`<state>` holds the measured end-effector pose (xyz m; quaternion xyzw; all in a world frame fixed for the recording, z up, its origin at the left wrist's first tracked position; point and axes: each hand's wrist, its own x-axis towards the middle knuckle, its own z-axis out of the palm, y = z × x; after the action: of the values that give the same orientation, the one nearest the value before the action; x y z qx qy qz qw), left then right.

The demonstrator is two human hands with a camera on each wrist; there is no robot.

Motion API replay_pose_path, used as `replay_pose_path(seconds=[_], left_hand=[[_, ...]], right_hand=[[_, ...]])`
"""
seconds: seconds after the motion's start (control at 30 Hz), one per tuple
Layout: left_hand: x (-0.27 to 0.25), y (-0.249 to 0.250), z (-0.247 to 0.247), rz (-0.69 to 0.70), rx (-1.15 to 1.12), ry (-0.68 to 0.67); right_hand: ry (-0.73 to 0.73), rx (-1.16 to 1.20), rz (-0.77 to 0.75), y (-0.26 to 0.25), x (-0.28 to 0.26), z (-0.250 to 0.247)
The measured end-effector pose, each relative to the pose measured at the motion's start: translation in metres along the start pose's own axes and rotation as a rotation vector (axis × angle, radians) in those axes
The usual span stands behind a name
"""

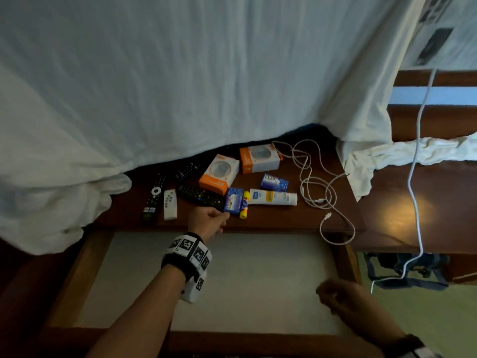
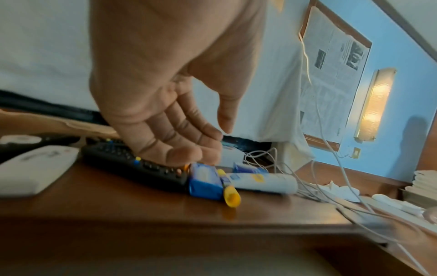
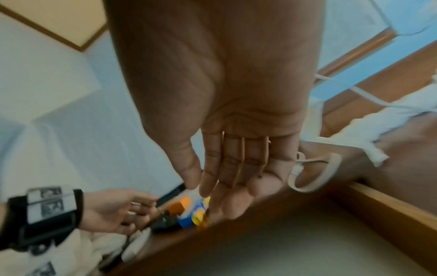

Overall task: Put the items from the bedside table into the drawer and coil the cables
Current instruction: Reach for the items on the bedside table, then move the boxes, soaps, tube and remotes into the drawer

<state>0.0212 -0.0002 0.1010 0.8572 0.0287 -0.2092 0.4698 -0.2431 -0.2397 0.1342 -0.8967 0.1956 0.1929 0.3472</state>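
On the bedside table (image 1: 258,220) lie a black remote (image 1: 198,196), a blue soap box (image 1: 233,200), a yellow tube (image 1: 244,204), a white cream tube (image 1: 273,197), a second blue box (image 1: 274,182), two orange boxes (image 1: 219,174) and a loose white cable (image 1: 315,182). My left hand (image 1: 210,220) hovers at the table's front edge, fingers relaxed over the black remote's (image 2: 132,164) end beside the blue box (image 2: 205,181), holding nothing. The drawer (image 1: 258,267) below stands pulled out. My right hand (image 1: 333,295) hangs over its right side, holding nothing.
A white remote (image 1: 170,204) and two more black remotes (image 1: 153,197) lie at the table's left. The white bed sheet (image 1: 180,73) overhangs the back. A long white cable (image 1: 415,161) hangs at the right, over a dark bag (image 1: 405,270) on the floor.
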Motion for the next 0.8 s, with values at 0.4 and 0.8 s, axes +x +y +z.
replay_pose_path(seconds=[0.4,0.8], left_hand=[[0.097,0.062,-0.019,0.076,0.324,0.179],[0.137,0.060,0.002,0.030,0.606,0.173]], right_hand=[[0.299,-0.060,-0.088,-0.152,0.217,-0.079],[0.378,-0.080,0.201,-0.175,0.338,-0.070]])
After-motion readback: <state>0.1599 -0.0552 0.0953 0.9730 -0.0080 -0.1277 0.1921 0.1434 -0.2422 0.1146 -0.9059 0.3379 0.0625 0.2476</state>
